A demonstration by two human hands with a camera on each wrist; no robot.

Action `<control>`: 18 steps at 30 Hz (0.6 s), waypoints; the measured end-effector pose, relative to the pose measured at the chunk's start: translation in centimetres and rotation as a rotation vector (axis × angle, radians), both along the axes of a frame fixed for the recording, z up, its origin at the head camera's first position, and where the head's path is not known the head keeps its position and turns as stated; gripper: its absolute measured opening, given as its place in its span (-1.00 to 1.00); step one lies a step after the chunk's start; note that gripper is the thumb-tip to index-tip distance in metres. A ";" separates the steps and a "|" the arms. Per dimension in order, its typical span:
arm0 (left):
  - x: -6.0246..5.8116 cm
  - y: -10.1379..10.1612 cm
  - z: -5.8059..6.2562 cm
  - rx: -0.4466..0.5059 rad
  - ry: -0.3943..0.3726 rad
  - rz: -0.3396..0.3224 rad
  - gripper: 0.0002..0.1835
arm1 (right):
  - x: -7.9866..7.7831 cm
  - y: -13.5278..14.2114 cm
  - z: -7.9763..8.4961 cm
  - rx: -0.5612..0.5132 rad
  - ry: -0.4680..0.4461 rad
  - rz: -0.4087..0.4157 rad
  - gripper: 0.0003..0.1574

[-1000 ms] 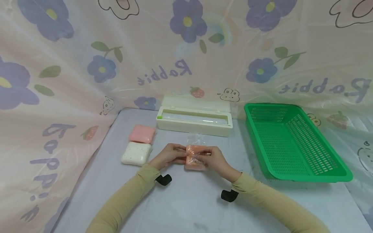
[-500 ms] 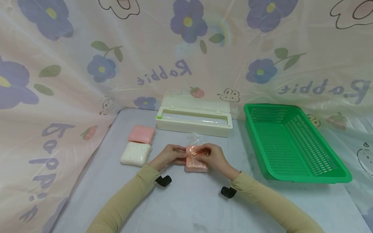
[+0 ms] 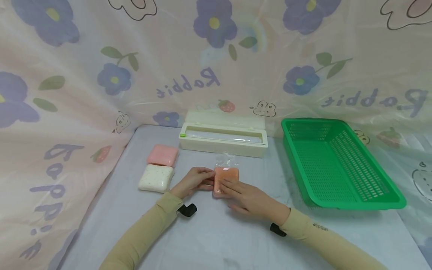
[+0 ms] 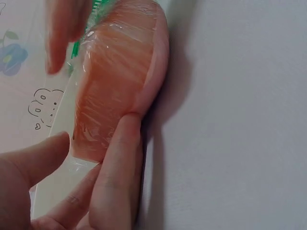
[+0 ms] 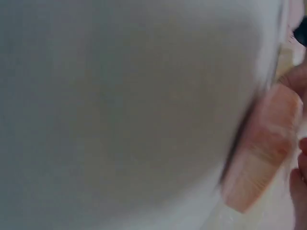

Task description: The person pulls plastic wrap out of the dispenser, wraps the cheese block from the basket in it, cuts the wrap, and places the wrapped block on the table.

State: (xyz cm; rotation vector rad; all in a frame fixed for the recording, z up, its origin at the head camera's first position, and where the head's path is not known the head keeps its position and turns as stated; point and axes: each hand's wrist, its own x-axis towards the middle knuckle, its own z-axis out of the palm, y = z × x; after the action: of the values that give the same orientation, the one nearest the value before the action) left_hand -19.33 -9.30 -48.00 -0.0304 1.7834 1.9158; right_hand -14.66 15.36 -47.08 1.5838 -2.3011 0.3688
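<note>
An orange bar of soap [image 3: 226, 179] in clear cling film lies at mid-table, a loose flap of film [image 3: 227, 160] sticking out past its far end. My left hand [image 3: 194, 182] holds the bar's left edge. In the left wrist view, one fingertip presses the corner of the wrapped bar [image 4: 117, 72], with another digit across from it. Over the bar's top stretches my right hand [image 3: 253, 198], fingers extended and touching the film. It shows blurred at the upper left of the left wrist view. The right wrist view has the bar [image 5: 261, 148] blurred at its right.
Left of the hands lie a pink bar of soap [image 3: 162, 155] and a white speckled one [image 3: 156, 178]. Behind stands a cream film dispenser [image 3: 222, 146], lid up, with a roll inside. A green plastic basket [image 3: 357, 205] sits at the right. A patterned curtain [image 3: 141, 101] hangs behind.
My right hand has let go of the film it pinched over the bar and now lies flatter on top, lower and with fingers stretched. My left hand has stayed at the bar's left edge.
</note>
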 end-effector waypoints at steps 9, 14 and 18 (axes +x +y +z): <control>0.1 0.3 0.2 0.010 -0.020 0.018 -0.66 | -0.2 -0.6 -1.3 0.171 -0.296 -0.115 0.11; 0.1 0.3 0.1 0.009 -0.013 0.027 -0.66 | -0.7 -0.8 -1.4 0.175 -0.377 -0.099 0.17; 0.2 0.3 0.2 0.006 -0.018 0.022 -0.65 | -1.0 -0.5 -0.6 0.088 -0.521 -0.080 0.08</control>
State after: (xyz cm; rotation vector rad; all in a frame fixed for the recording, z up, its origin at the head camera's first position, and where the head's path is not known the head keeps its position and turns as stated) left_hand -19.15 -9.04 -47.75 -0.0644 1.7726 1.9302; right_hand -15.70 14.87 -47.66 1.5703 -2.7866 0.7434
